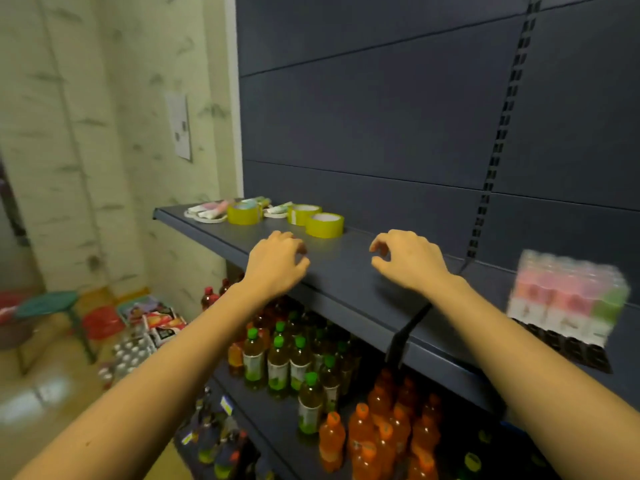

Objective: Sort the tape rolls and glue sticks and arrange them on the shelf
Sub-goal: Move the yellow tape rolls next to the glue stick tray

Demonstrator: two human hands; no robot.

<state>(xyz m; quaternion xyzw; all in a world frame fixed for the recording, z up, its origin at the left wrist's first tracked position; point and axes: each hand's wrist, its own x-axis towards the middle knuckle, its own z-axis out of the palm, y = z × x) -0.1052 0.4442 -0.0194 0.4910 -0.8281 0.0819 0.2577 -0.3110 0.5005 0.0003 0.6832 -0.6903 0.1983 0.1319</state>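
Three yellow tape rolls stand on the dark shelf (349, 271): one at the left (244, 213), one in the middle (303, 214) and the nearest one (324, 225). Pastel glue sticks (215, 208) and flat white tape rolls (204, 218) lie in a loose heap at the shelf's far left end. My left hand (277, 263) hovers over the shelf just in front of the nearest yellow roll, fingers loosely curled and holding nothing. My right hand (407, 259) hovers to its right, also loosely curled and empty.
A shrink-wrapped pack of pink and green items (568, 299) sits on a black tray at the shelf's right. Below are bottles with green caps (277, 362) and orange bottles (377, 431). A green stool (48, 303) and goods stand on the floor at left.
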